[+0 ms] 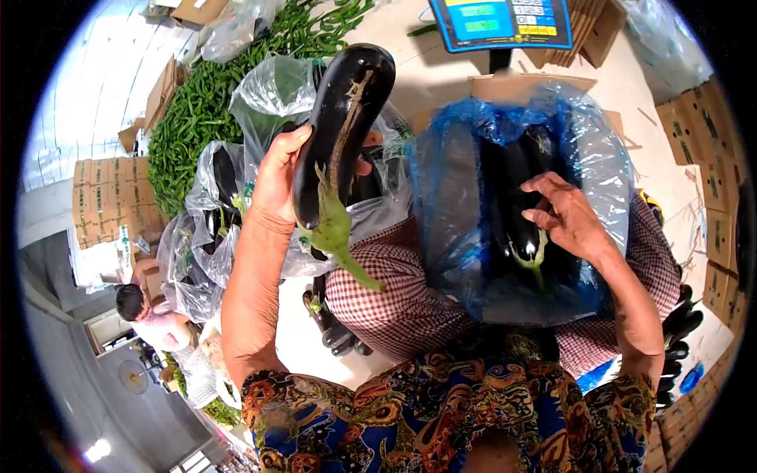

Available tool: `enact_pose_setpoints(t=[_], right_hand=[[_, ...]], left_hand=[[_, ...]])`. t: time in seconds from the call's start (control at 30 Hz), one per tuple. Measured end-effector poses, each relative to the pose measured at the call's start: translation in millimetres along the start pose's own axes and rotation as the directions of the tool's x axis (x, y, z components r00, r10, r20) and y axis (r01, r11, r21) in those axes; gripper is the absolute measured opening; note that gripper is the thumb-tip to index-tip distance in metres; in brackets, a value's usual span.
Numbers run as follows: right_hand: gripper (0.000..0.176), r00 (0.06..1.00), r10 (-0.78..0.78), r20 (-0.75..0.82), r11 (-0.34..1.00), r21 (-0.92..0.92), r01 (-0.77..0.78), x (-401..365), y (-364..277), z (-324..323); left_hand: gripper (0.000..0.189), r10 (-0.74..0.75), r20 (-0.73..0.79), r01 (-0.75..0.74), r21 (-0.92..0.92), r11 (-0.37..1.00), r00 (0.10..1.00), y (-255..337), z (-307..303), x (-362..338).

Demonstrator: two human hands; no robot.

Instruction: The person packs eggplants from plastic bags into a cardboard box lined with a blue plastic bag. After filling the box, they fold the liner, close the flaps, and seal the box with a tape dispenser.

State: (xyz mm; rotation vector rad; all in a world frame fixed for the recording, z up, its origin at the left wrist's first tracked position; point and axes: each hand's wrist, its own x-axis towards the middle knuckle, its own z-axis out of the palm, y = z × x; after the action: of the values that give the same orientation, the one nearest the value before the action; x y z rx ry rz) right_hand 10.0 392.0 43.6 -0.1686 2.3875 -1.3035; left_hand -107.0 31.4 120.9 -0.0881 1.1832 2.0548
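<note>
My left hand (276,177) is closed around a large dark eggplant (347,110), raised with its green cap and stem pointing down. A rough brown scar runs along its skin. My right hand (564,214) is over a box lined with a blue plastic bag (449,229), fingers apart and curved, fingertips at the eggplants (509,205) lying in it. One of these has its green stem toward me. Behind my left hand, clear plastic bags (272,94) hold more eggplants, partly hidden by the raised one.
A scale display (505,24) stands beyond the box. Green peppers (193,142) lie heaped at the left back. Cardboard boxes (118,201) are stacked left, with more cartons (702,150) at right. Loose eggplants (678,339) lie at right. Another person (158,319) is at far left.
</note>
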Motion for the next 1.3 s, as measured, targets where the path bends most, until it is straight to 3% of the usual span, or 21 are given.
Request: enact_pose_setpoints(t=[0.07,0.23,0.33,0.57,0.7,0.73,0.8,0.87,0.93,1.0,1.03,1.07,1.13,1.2,1.27,1.3], right_hand=[[0.033,1.0,-0.022,0.003,1.0,-0.01,0.022,-4,5,-2],[0.033,0.992,-0.123,-0.016,0.991,-0.048,0.122,-10,18,-6],[0.032,0.99,-0.134,-0.031,0.991,-0.007,0.134,-13,12,-9],[0.029,0.985,-0.167,-0.054,0.983,0.066,0.17,-15,-2,-12],[0.028,0.987,-0.157,-0.043,0.986,0.053,0.159,-11,5,-12],[0.027,0.984,-0.171,-0.056,0.984,0.035,0.173,-10,12,-7],[0.027,0.998,-0.061,0.005,0.996,0.062,0.061,-8,19,-6],[0.029,0.998,0.017,0.058,0.999,0.048,-0.02,-5,25,-6],[0.029,0.997,0.008,0.082,1.0,-0.017,-0.007,-3,29,-6],[0.028,0.998,-0.008,0.056,0.999,0.033,0.006,-1,39,20],[0.028,0.996,0.012,0.084,1.0,0.018,-0.014,1,41,20],[0.029,0.994,0.034,0.107,0.999,0.001,-0.034,3,39,16],[0.031,0.993,0.028,0.117,1.0,-0.002,-0.028,1,31,13],[0.032,0.993,0.068,0.098,0.993,-0.106,-0.057,3,23,8],[0.032,0.993,0.063,0.105,0.99,-0.133,-0.049,2,23,8],[0.032,0.992,0.075,0.106,0.988,-0.139,-0.06,3,24,8]], left_hand=[[0.066,0.029,0.0,-0.029,0.002,1.0,1.0,-8,9,3],[0.061,0.238,-0.138,-0.191,0.29,0.938,0.961,-23,44,7],[0.051,0.266,-0.174,-0.207,0.296,0.933,0.948,-31,57,13],[0.057,0.36,-0.171,-0.278,0.373,0.885,0.917,-29,89,7],[0.064,0.488,-0.19,-0.341,0.505,0.793,0.852,-9,72,-24],[0.059,0.562,-0.176,-0.356,0.614,0.704,0.808,-5,55,-40],[0.059,0.623,-0.195,-0.327,0.713,0.621,0.758,0,36,-85],[0.06,0.583,-0.212,-0.294,0.7,0.651,0.784,0,5,-138],[0.073,0.508,-0.315,-0.184,0.679,0.711,0.802,-15,-14,-192],[0.077,0.432,-0.377,-0.13,0.612,0.78,0.82,-52,-52,-249],[0.084,0.348,-0.478,0.02,0.61,0.792,0.806,-75,-85,-277],[0.087,0.337,-0.531,0.082,0.616,0.783,0.778,-93,-85,-287],[0.089,0.172,-0.676,0.319,0.537,0.781,0.717,-126,-95,-314],[0.086,0.083,-0.701,0.313,0.418,0.853,0.709,-182,-136,-338],[0.083,-0.138,-0.817,0.459,0.168,0.873,0.56,-232,-171,-360],[0.084,-0.111,-0.813,0.453,0.2,0.869,0.571,-254,-180,-363]])
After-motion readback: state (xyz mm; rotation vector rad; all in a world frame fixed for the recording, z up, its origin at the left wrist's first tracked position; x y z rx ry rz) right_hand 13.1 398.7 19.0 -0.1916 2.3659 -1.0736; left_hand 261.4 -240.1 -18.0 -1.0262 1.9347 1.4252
